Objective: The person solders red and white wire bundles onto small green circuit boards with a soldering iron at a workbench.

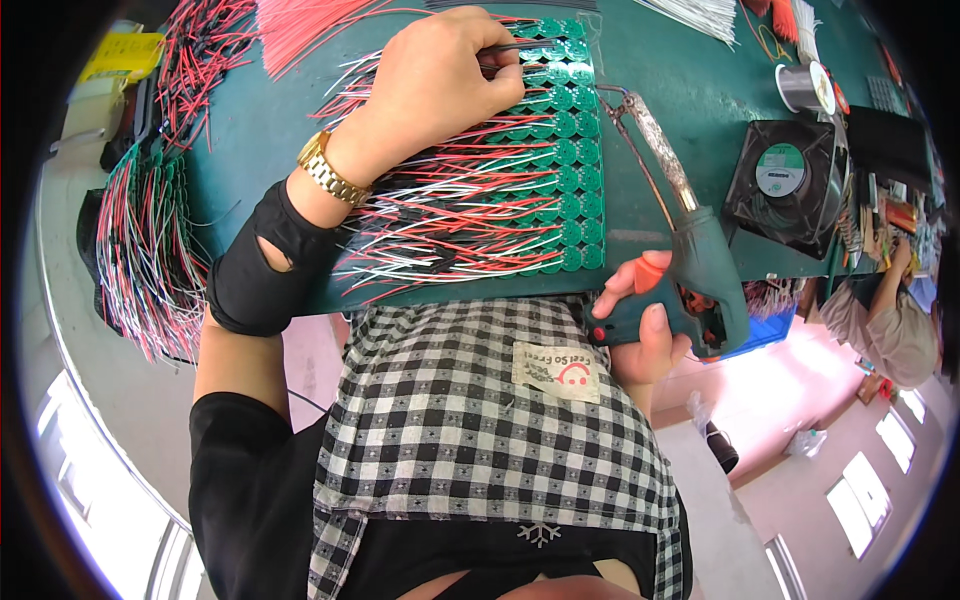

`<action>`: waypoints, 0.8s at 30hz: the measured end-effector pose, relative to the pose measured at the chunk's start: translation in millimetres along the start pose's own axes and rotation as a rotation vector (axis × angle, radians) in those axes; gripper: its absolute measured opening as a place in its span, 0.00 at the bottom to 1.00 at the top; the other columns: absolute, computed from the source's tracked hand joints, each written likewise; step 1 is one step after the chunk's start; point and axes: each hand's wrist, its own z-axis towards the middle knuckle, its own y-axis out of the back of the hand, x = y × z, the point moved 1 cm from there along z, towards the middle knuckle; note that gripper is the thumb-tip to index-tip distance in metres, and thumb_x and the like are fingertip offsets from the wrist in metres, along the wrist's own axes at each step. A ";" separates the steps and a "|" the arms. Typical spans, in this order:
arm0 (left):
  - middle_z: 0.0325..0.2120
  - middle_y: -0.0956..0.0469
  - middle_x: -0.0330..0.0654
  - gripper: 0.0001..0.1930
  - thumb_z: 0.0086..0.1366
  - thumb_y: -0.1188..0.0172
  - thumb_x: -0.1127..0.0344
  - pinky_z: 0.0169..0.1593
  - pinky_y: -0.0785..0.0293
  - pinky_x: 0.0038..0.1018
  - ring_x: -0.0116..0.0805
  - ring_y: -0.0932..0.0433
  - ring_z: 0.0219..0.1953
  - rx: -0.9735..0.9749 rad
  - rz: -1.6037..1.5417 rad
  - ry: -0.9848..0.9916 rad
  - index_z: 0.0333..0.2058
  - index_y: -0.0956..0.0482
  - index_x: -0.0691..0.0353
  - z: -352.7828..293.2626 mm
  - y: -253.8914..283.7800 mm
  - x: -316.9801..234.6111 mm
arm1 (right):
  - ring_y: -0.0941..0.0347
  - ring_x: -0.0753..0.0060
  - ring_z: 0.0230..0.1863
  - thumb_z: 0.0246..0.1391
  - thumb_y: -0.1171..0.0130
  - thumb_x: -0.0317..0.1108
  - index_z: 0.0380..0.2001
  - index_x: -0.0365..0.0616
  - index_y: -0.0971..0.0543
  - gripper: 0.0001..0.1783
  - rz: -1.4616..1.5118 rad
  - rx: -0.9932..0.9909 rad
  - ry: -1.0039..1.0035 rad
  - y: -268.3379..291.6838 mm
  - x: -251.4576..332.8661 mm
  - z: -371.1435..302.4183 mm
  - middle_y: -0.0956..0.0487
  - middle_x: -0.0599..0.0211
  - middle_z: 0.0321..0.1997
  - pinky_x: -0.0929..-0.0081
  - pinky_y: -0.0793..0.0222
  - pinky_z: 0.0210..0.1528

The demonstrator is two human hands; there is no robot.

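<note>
Pink-floored workshop, one co-worker (890, 325) at far right; green workbench (690, 85) fills the top. Biggest item on it: panel of round green circuit boards (567, 180), on the bench straight in front of the wearer, red, white and black leads (450, 225) fanning left off it. Next down, black axial fan (788, 190) on the right, then green trigger-type soldering gun (712, 265), right hand (648, 350) wrapped on its grip, fingers at the orange trigger (650, 272). Tip sits near the panel's upper right edge; contact not readable. Left hand (440, 85) is over the upper rows, thumb and forefinger pinched on what looks like a black wire (525, 45). Smallest: solder spool (804, 88) beyond the fan. Risks, my read: tip that close could burn fingers or scorch insulation if the gun drifts; forearm over loose leads could drag joints; excess solder could bridge pads. Counts: one fan, one gun, one spool by the fan, two own hands, roughly ten board rows in the rightmost column; leads too tangled to count.
</note>
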 end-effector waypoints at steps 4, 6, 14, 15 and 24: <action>0.21 0.26 0.40 0.07 0.49 0.38 0.68 0.29 0.28 0.24 0.32 0.25 0.22 0.043 0.049 -0.002 0.26 0.23 0.66 -2.2 -7.0 7.7 | 0.29 0.68 0.23 0.52 0.48 0.40 0.49 0.32 0.35 0.26 0.062 0.006 0.004 2.5 -6.1 -4.5 0.27 0.50 0.32 0.76 0.32 0.26; 0.21 0.26 0.40 0.07 0.49 0.38 0.69 0.29 0.28 0.24 0.31 0.25 0.22 0.046 0.050 -0.006 0.25 0.23 0.66 -0.5 -7.0 6.5 | 0.29 0.69 0.23 0.52 0.48 0.40 0.49 0.33 0.35 0.26 0.072 0.005 0.007 0.9 -7.1 -4.4 0.27 0.50 0.32 0.75 0.31 0.27; 0.18 0.28 0.44 0.05 0.46 0.39 0.72 0.26 0.29 0.30 0.39 0.26 0.22 -0.007 -0.050 0.005 0.22 0.24 0.66 6.0 -0.1 -6.9 | 0.29 0.70 0.26 0.52 0.48 0.41 0.50 0.34 0.34 0.26 -0.018 0.066 0.033 1.5 -10.3 -1.3 0.26 0.57 0.34 0.75 0.31 0.29; 0.18 0.28 0.44 0.05 0.46 0.39 0.72 0.26 0.29 0.30 0.39 0.26 0.22 -0.007 -0.049 0.004 0.22 0.24 0.66 5.8 0.5 -7.3 | 0.29 0.70 0.26 0.52 0.48 0.41 0.50 0.34 0.34 0.26 -0.017 0.065 0.033 1.3 -10.5 -0.7 0.26 0.57 0.34 0.75 0.31 0.29; 0.22 0.29 0.36 0.04 0.50 0.39 0.74 0.25 0.32 0.20 0.24 0.29 0.20 0.105 -0.066 -0.114 0.26 0.23 0.65 -7.2 -1.4 -4.9 | 0.28 0.77 0.26 0.51 0.43 0.39 0.48 0.40 0.30 0.23 -0.019 0.083 -0.087 -0.3 -1.6 -3.0 0.26 0.63 0.34 0.83 0.36 0.21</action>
